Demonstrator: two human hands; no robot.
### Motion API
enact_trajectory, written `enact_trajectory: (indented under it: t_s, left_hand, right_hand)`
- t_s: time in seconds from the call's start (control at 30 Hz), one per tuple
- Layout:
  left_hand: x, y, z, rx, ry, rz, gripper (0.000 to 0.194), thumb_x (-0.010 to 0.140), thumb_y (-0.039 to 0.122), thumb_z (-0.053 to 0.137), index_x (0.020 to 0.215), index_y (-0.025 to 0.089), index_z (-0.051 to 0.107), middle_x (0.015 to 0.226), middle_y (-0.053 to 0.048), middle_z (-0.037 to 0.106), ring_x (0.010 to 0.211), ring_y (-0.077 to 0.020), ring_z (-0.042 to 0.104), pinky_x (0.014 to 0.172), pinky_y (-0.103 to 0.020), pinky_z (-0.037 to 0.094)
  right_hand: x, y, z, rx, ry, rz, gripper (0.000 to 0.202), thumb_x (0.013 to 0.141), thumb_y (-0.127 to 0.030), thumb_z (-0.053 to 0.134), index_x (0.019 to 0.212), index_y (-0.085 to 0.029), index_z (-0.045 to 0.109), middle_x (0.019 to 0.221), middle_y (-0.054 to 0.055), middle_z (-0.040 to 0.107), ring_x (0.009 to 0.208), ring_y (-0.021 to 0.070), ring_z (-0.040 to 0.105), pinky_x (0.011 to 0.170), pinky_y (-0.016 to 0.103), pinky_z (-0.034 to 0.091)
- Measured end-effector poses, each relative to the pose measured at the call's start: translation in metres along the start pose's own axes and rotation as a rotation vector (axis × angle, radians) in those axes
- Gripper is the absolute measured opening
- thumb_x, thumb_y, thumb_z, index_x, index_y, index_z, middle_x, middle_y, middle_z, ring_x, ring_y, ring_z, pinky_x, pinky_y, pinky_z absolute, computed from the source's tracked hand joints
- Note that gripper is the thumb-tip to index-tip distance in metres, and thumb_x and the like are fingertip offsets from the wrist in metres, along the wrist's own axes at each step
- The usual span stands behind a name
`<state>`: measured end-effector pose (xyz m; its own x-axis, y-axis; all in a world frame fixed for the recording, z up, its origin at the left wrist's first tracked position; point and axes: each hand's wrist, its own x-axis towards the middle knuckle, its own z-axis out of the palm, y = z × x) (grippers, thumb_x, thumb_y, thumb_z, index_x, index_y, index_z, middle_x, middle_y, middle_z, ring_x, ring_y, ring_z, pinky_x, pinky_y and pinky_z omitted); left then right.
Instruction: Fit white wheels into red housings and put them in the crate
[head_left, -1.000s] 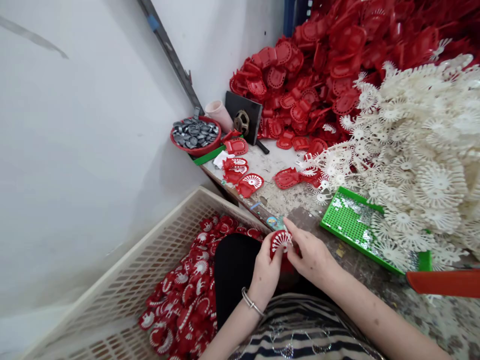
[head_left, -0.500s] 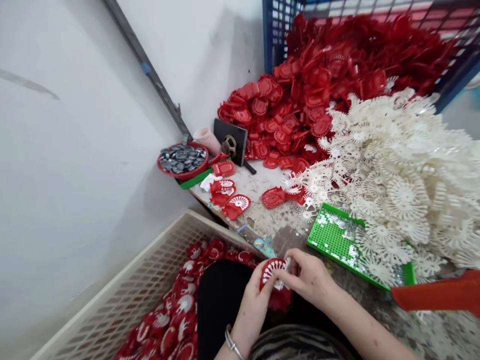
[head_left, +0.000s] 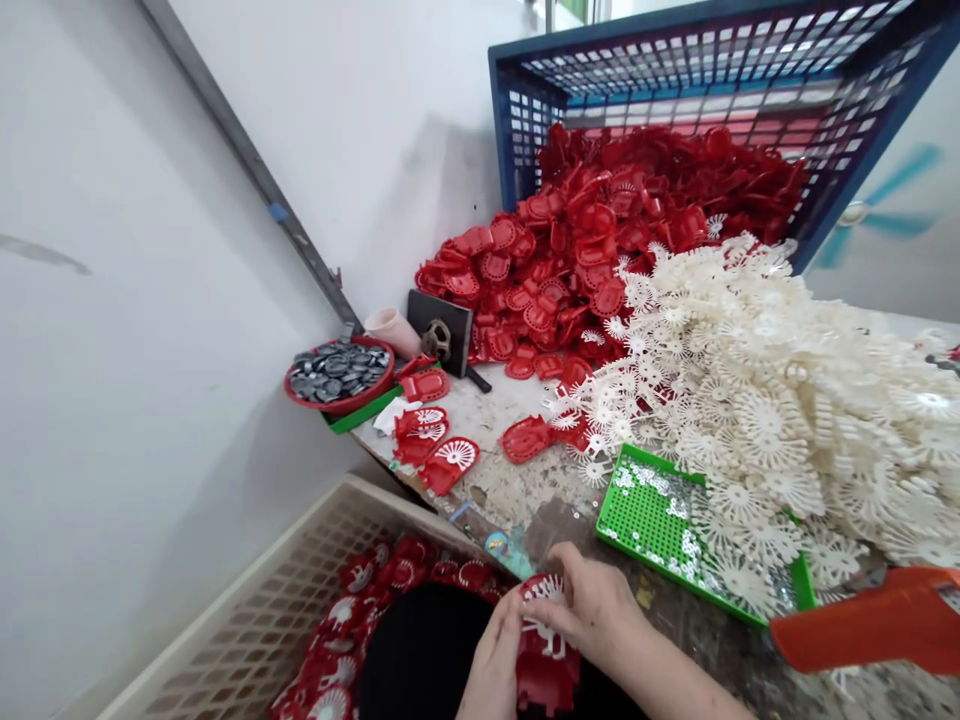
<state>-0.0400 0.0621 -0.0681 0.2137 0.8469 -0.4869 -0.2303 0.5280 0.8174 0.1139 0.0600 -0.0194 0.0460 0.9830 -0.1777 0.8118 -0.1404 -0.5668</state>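
A red plastic shell (head_left: 549, 672) with a white toothed piece (head_left: 553, 640) set in it is held over my lap, low in the view. My left hand (head_left: 491, 655) grips its left side, fingers closed along the edge. From the right, my right hand (head_left: 589, 605) curls over the top, thumb pressed across the white teeth. My fingers cover part of the white piece. Just right of my hands lies a green perforated tray (head_left: 645, 500) with small silvery washers. An orange tool handle (head_left: 862, 620), its type unclear, juts in at the right.
A blue crate (head_left: 502, 130) on its side spills red shells (head_left: 592, 250); white toothed pieces (head_left: 750, 400) are heaped beside them. A red bowl (head_left: 289, 395) of grey discs stands by the wall. Below left, a cream crate (head_left: 247, 600) contains red-and-white pieces. A blue-bladed fan (head_left: 855, 213) is behind.
The view has tilted up, showing more of the blue crate and the fan. Both hands still hold the red shell, now lower in view, and the right thumb lies farther across it.
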Motion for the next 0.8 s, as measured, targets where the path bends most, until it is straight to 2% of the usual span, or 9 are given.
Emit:
enact_trajectory:
  t_s: [0.13, 0.27, 0.37, 0.47, 0.6, 0.8]
  left_hand:
    - [0.002, 0.001, 0.000, -0.061, 0.035, -0.020, 0.057, 0.069, 0.059, 0.070, 0.109, 0.018, 0.066, 0.107, -0.013, 0.073, 0.106, -0.0300, 0.066, 0.095, -0.040, 0.050]
    - [0.003, 0.006, 0.000, -0.045, 0.067, -0.008, 0.055, 0.060, 0.052, 0.079, 0.102, 0.017, 0.068, 0.097, -0.010, 0.075, 0.097, -0.0293, 0.068, 0.085, -0.036, 0.054]
    - [0.003, 0.008, 0.001, -0.089, 0.079, 0.001, 0.054, 0.060, 0.050, 0.080, 0.100, 0.017, 0.068, 0.093, -0.008, 0.075, 0.092, -0.0282, 0.069, 0.083, -0.035, 0.054]
    - [0.000, 0.012, 0.001, -0.089, 0.041, -0.006, 0.053, 0.061, 0.049, 0.080, 0.101, 0.016, 0.068, 0.093, -0.008, 0.075, 0.091, -0.0277, 0.069, 0.084, -0.036, 0.053]
    - [-0.006, 0.021, 0.001, -0.054, -0.024, 0.007, 0.046, 0.068, 0.045, 0.077, 0.103, 0.016, 0.067, 0.099, -0.009, 0.074, 0.094, -0.0256, 0.067, 0.087, -0.036, 0.051]
    - [-0.015, 0.030, 0.004, 0.047, -0.131, 0.059, 0.040, 0.080, 0.044, 0.066, 0.110, 0.017, 0.064, 0.102, -0.008, 0.073, 0.091, -0.0231, 0.067, 0.083, -0.033, 0.051]
  right_hand:
    - [-0.005, -0.005, 0.003, 0.107, 0.007, -0.098, 0.030, 0.084, -0.043, 0.063, 0.103, -0.019, 0.063, 0.094, 0.007, 0.065, 0.088, 0.0215, 0.061, 0.076, 0.028, 0.043]
    - [-0.012, -0.010, 0.002, 0.293, -0.042, -0.128, 0.025, 0.076, -0.025, 0.068, 0.100, -0.018, 0.066, 0.098, 0.007, 0.057, 0.091, 0.0188, 0.059, 0.081, 0.028, 0.047]
    - [-0.016, -0.011, 0.002, 0.333, -0.037, -0.131, 0.039, 0.069, -0.017, 0.068, 0.108, -0.019, 0.065, 0.117, 0.011, 0.053, 0.107, 0.0221, 0.054, 0.093, 0.032, 0.045]
    - [-0.020, -0.010, 0.001, 0.275, -0.070, -0.142, 0.059, 0.066, -0.017, 0.069, 0.124, -0.017, 0.060, 0.137, 0.014, 0.043, 0.125, 0.0291, 0.042, 0.106, 0.041, 0.036]
    - [-0.024, -0.010, -0.002, 0.222, -0.121, -0.141, 0.072, 0.063, -0.015, 0.068, 0.133, -0.014, 0.053, 0.136, 0.015, 0.046, 0.124, 0.0295, 0.043, 0.108, 0.045, 0.035]
    - [-0.033, -0.004, 0.001, 0.196, -0.010, -0.190, 0.063, 0.069, -0.011, 0.063, 0.132, -0.011, 0.052, 0.132, 0.015, 0.053, 0.121, 0.0279, 0.046, 0.108, 0.045, 0.038]
